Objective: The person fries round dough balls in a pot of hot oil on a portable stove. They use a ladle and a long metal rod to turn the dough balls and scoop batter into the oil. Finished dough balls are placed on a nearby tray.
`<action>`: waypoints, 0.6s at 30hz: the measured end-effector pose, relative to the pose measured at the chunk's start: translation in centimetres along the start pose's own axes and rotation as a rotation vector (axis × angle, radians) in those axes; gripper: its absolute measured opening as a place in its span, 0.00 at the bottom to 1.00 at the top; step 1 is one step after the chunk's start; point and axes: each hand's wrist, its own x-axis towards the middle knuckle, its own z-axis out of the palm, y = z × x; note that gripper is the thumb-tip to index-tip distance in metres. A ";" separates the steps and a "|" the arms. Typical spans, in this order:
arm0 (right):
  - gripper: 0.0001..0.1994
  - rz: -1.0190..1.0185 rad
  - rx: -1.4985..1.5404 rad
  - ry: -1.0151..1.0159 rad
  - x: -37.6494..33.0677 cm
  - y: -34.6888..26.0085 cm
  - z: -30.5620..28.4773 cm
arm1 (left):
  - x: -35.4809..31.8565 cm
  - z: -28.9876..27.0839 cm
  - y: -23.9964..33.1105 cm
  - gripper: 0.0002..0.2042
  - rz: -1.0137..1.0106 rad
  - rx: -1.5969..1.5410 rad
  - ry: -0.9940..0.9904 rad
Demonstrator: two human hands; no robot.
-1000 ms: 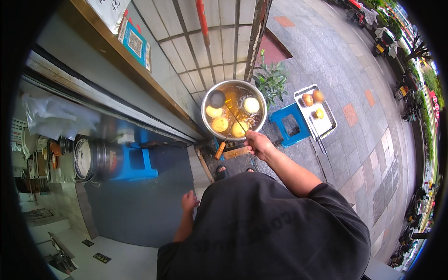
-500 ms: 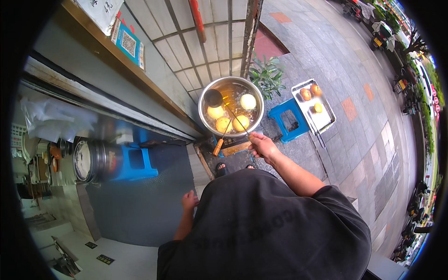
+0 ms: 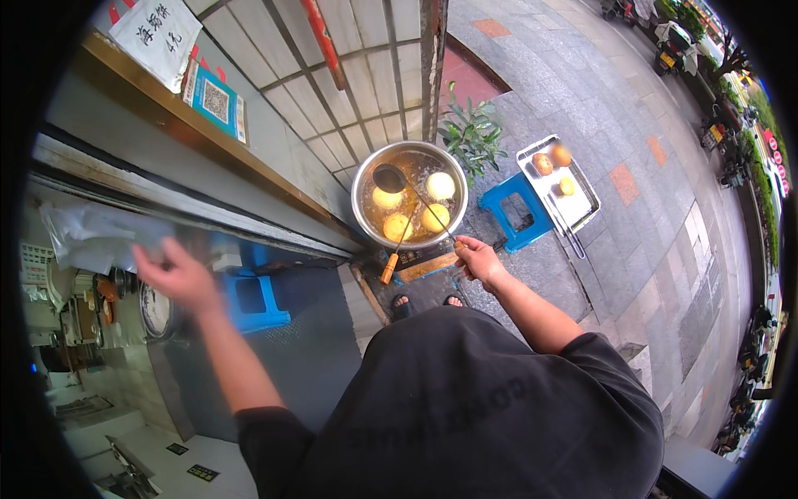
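Observation:
My right hand [image 3: 480, 260] grips the end of a long-handled ladle, whose dark round bowl [image 3: 388, 177] sits over the oil in a wide metal pot [image 3: 358, 200]. Several round cakes float in the bubbling oil: a pale one [image 3: 440, 186] at the right and yellower ones [image 3: 396, 226] around it. A second tool with a wooden handle [image 3: 388, 269] leans over the pot's near rim, untouched. My left hand [image 3: 176, 274], smeared by motion, is raised at the left with fingers apart, close beside clear plastic bags [image 3: 100, 237]. Whether it touches them I cannot tell.
Right of the pot, a metal tray [image 3: 584, 212] on a blue stool [image 3: 517, 218] holds browned cakes [image 3: 542, 165] and tongs [image 3: 567, 231]. A leafy plant [image 3: 474, 137] grows behind. Another blue stool [image 3: 259, 303] stands inside, left of the door frame.
My left hand has risen from beside my body up and leftward to the plastic bags. My right hand still holds the ladle, with its bowl shifted slightly.

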 end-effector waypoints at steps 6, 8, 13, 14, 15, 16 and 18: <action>0.21 0.001 0.047 -0.028 0.2 -0.6 0.8 | 12.9 2.4 2.3 0.35 0.079 0.175 0.339; 0.21 -0.010 0.060 -0.031 0.2 -0.9 0.6 | 14.5 3.6 2.8 0.36 -0.067 0.086 0.304; 0.21 -0.133 -0.021 0.053 -0.1 -1.6 -2.1 | 14.6 5.2 4.4 0.38 -0.196 -0.533 0.232; 0.21 -0.186 -0.108 0.100 -0.2 -1.8 -2.9 | 14.0 5.5 4.4 0.38 -0.126 -0.629 0.245; 0.22 -0.229 -0.185 0.151 -0.2 -1.9 -3.6 | 13.5 5.4 4.2 0.40 -0.009 -0.266 0.152; 0.23 -0.247 -0.283 0.198 -0.2 -2.0 -4.4 | 13.0 5.9 3.9 0.41 -0.059 -0.092 0.206; 0.23 -0.252 -0.445 0.282 -0.2 -2.6 -6.0 | 13.0 7.4 3.2 0.43 -0.018 0.259 0.337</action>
